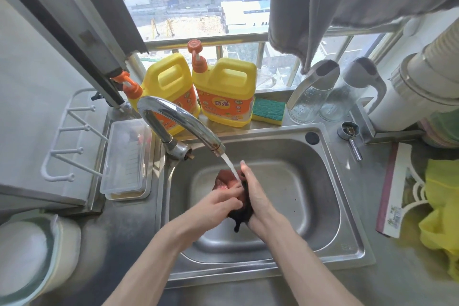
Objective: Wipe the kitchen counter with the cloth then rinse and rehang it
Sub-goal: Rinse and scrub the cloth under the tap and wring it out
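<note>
Both your hands are down in the sink (320,176), under the tap (178,122), which is running. The water (230,164) falls onto the cloth (223,180) just ahead of your fingertips.

Cloth: bunched between your two hands, above the basin floor. A red fold sticks out beyond the left fingers, and a dark wet tail hangs below the heel of your right hand.

Left hand (222,200): fingers curled together and clamped on the cloth, knuckles up, fingertips pressed toward the right palm.

Right hand (257,195): set edge-on against the cloth's right side. One finger stands straight, its tip near the stream. The other fingers are hidden behind the cloth, so you cannot tell whether they curl round it.

On the ledge behind the sink:
- two yellow soap bottles (226,92) with orange pumps, side by side
- a green and yellow sponge (269,108) just right of them
- two clear glass bottles (310,94) further right

A grey towel (323,7) hangs over the window rail. A clear plastic box (126,159) sits left of the sink, beside a white hook rack (72,136).
</note>
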Available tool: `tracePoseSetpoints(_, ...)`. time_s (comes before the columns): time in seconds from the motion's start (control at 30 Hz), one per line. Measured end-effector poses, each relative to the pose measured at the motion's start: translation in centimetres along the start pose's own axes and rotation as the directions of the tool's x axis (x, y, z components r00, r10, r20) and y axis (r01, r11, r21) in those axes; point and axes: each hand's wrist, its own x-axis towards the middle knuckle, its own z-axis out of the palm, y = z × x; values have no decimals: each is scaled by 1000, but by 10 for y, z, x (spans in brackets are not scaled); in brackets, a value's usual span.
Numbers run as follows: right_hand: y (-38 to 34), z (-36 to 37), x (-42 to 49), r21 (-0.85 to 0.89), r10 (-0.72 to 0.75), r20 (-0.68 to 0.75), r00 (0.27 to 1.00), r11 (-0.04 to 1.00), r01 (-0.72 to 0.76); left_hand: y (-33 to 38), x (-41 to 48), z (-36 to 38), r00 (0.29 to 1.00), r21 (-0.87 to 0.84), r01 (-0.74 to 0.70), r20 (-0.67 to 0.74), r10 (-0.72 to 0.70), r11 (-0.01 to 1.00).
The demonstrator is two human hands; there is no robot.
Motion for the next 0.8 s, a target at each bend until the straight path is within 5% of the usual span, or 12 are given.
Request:
tracePoseSetpoints(0.07,-3,1,0,66,-12,22,1000,998,11,-6,1,-8,969,41,-27,-246,36,999)
tracePoseSetpoints(0.17,-7,-1,2,141,-26,-13,1000,990,27,-25,7,-25,798,125,-35,-594,103,992)
tracePoseSetpoints(0.3,-8,0,0,52,-93,-100,991,994,99,-28,18,-6,910,-302,106,-355,-215,948)
tracePoseSetpoints(0.5,0,-15,4,-57,-215,-135,967,976,209,-22,25,5,880,-267,80,-434,-194,960)
tracePoseSetpoints(0.7,-3,-28,-13,39,31,45,999,999,-33,-11,22,-8,912,-348,97,-344,-224,932)
tracePoseSetpoints(0.8,-5,-16,-9,-257,-248,-117,961,943,212,-7,23,-7,885,-440,118,-359,-295,890)
